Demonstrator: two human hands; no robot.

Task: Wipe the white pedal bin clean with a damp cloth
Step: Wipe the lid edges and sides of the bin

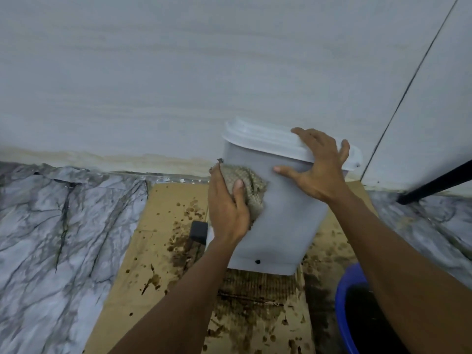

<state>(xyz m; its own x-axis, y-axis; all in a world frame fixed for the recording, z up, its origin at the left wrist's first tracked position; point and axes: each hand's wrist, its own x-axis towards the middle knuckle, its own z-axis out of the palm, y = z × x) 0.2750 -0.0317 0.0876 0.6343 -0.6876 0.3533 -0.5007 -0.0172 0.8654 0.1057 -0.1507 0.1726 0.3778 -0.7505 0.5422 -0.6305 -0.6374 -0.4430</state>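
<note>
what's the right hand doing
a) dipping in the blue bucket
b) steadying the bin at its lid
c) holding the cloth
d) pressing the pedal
b: the right hand lies spread on the lid of the white bin, while the left hand holds the cloth against its side.

The white plastic bin (283,213) stands on stained cardboard (158,213) by the wall (153,85), lid (265,139) shut, black pedal (198,232) at its lower left. A crumpled tan waffle-weave cloth (249,185) lies pressed against its upper side.
</note>
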